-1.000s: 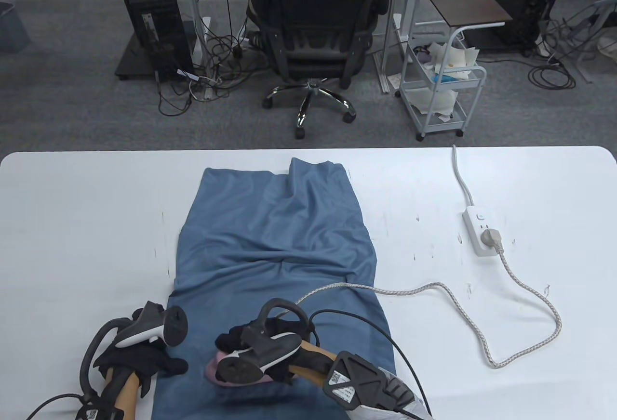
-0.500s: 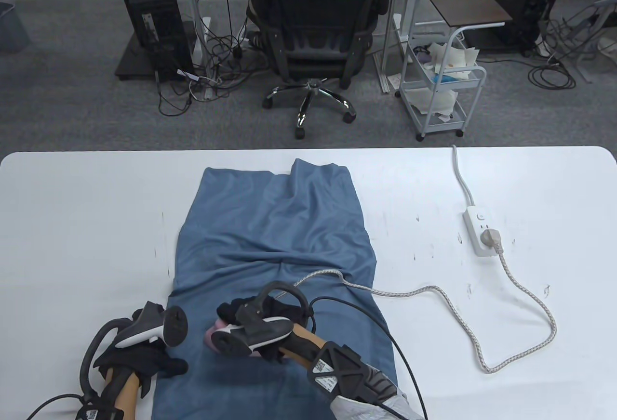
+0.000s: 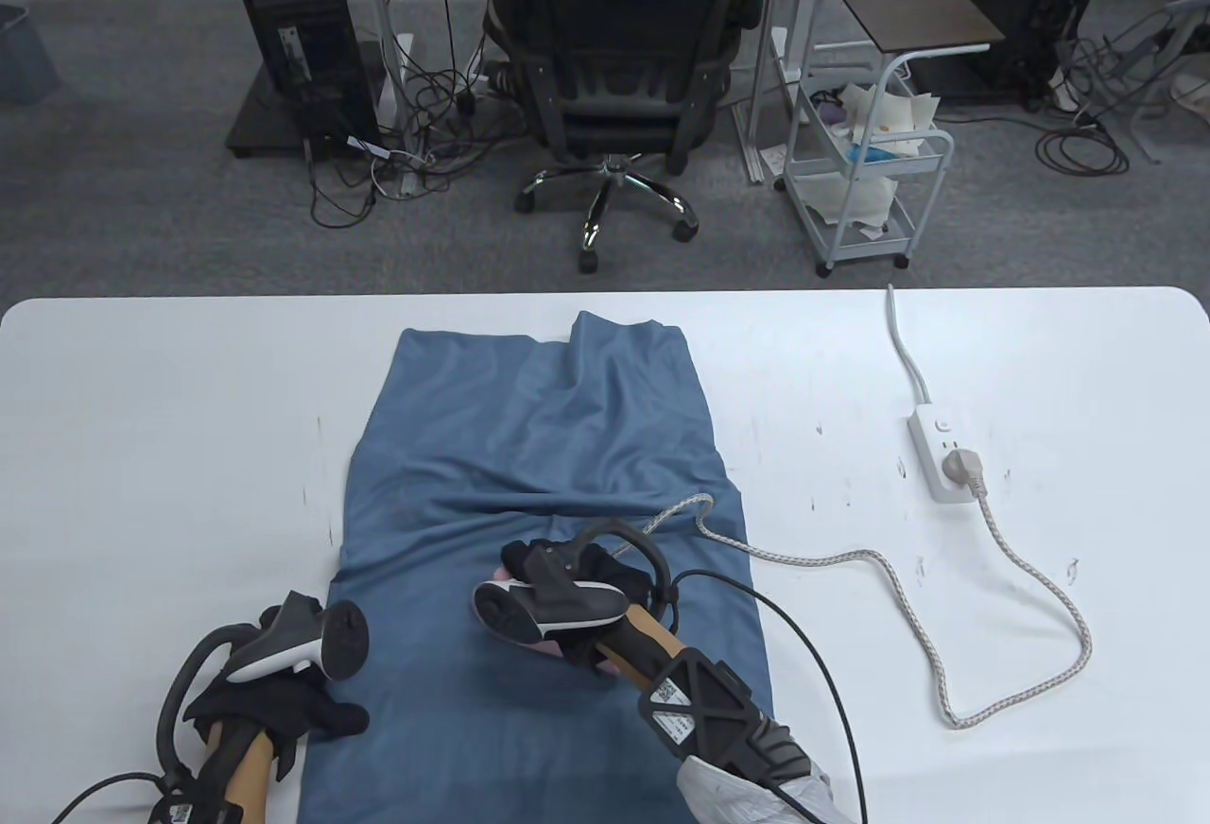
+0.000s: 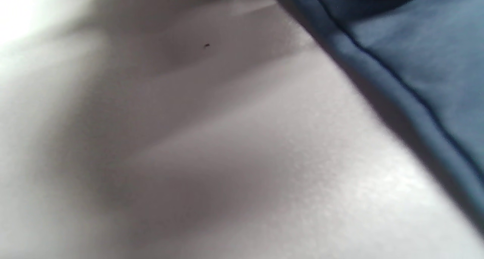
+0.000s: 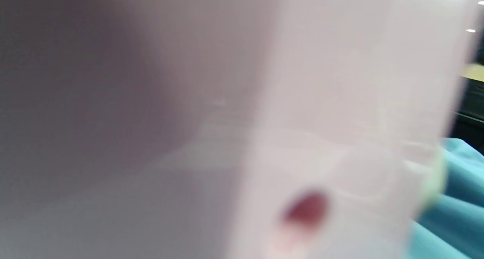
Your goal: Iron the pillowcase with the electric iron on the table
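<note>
The blue pillowcase lies lengthwise in the middle of the white table, creased across its centre. The right hand sits on it, lower centre of the frame, its fingers wrapped round the pink iron — mostly hidden under glove and tracker. The left hand, at lower left, rests on the pillowcase's left edge; whether its fingers are curled or flat I cannot tell. The iron's braided cord loops right to a power strip.

The left wrist view adds the hem up close against the table — the right wrist view only a pink blur, the iron's body, with cloth at lower right.
</note>
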The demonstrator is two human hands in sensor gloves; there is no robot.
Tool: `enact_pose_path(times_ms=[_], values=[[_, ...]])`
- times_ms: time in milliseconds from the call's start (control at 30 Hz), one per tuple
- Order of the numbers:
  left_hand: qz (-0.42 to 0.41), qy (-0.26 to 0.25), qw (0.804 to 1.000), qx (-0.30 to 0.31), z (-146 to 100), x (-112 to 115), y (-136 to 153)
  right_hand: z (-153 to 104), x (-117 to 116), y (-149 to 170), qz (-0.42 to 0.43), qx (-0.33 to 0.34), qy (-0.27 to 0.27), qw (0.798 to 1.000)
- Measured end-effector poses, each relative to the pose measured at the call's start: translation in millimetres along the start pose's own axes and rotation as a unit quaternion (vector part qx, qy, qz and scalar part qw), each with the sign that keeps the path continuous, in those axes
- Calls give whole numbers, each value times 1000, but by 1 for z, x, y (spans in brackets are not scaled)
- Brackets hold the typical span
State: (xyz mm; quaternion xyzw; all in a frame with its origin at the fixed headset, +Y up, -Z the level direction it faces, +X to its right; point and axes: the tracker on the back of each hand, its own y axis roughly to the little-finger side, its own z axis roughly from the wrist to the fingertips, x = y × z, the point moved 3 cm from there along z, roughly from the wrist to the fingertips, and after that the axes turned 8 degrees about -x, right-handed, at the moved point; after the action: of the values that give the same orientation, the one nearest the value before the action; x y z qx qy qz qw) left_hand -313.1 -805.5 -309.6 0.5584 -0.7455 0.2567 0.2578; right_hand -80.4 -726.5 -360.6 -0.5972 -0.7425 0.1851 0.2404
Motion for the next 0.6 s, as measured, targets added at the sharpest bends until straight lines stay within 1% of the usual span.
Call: enact_pose_path(times_ms=[200,267,400,500,600], values=[[0,1,1000,1,0,0,0,-8,-12,50,-20,-77,0,997],[0,1,1000,1,0,0,0,-12,-14,62,-28,-95,-5,995],[-2,2,1000,1,0,0,0,-29,-17,77,-44,-102,-15,994],[-2,2,1000,1,0,0,0,-44,-20,91,-43,-110,-13,993],[-2,2,1000,0,0,0,0,-55,-23,109,-47,-137,-10,989]])
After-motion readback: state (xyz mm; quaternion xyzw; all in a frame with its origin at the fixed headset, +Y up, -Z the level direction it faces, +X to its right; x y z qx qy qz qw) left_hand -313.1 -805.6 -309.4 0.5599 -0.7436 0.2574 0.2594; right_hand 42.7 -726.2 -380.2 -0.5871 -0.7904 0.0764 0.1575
